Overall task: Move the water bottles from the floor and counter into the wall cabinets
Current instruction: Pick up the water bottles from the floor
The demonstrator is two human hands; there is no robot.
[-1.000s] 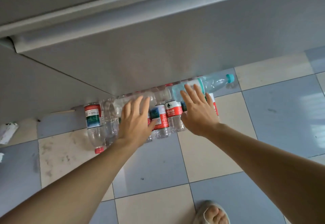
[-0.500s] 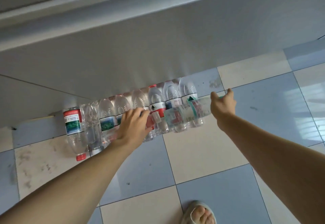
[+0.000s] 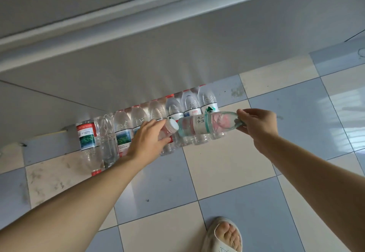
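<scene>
Several water bottles (image 3: pixel 126 131) lie in a row on the tiled floor (image 3: pixel 227 168) against the cabinet base (image 3: pixel 177 63), beyond our hands. Our left hand (image 3: pixel 147 142) curls around a white-capped bottle (image 3: pixel 169 128), its cap pointing toward our right hand. Just past that cap, the teal-labelled bottle (image 3: pixel 203 126) hangs sideways above the row, our right hand (image 3: pixel 256 122) pinching its far end. Below our right forearm, a slippered foot (image 3: pixel 225 236) stands on the tiles.
</scene>
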